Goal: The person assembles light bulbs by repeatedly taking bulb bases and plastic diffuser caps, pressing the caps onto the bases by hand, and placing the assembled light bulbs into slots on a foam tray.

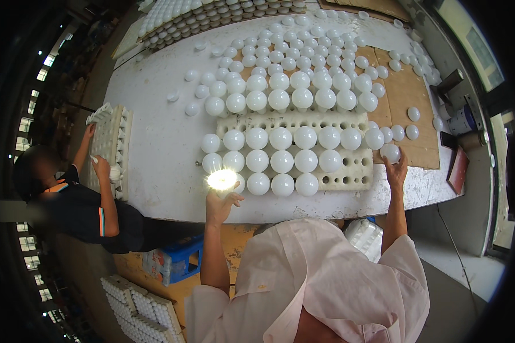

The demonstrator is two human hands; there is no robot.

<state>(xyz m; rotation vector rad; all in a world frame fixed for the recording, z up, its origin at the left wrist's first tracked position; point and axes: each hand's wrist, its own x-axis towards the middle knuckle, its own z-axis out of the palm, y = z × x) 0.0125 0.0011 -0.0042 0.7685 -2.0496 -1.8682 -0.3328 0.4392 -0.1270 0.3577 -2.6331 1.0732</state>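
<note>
Gripping a lit bulb point(221, 179) at nine o'clock, the left hand point(220, 207) stands apart from the right hand point(397, 172), which clasps a white globe point(390, 152) at three, beside a foam tray point(349, 178). White table point(157, 154) below (cardboard point(409, 100) toward two o'clock); co-worker point(86, 217) farther out at nine, window point(476, 48) at two.

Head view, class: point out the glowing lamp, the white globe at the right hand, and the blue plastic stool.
Glowing lamp point(221, 179): head view, middle of its lit face.
White globe point(389, 152) at the right hand point(396, 171): head view, its rounded surface.
Blue plastic stool point(178, 266): head view, its side.
</note>
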